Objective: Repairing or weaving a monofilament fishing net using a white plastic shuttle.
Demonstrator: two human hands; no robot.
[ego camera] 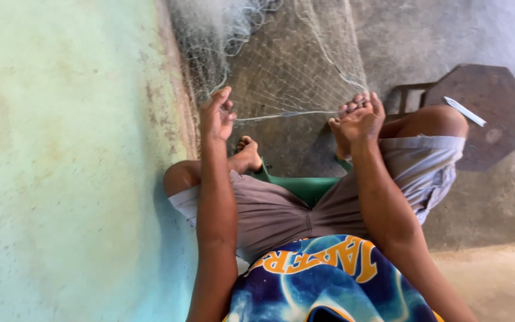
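Head view: our left hand (217, 116) and right hand (362, 116) each pinch the net (293, 65), fine pale mesh, its edge cord (287, 114) taut between them.

Left hand (217, 115), right hand (362, 116) pinch fishing net (293, 65) edge, stretched taut.

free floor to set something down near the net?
Bare concrete floor right of the right knee, below the octagonal stool. Crowded ahead: fishing net stretched between left hand and right hand, feet beneath; wall tight on the left.
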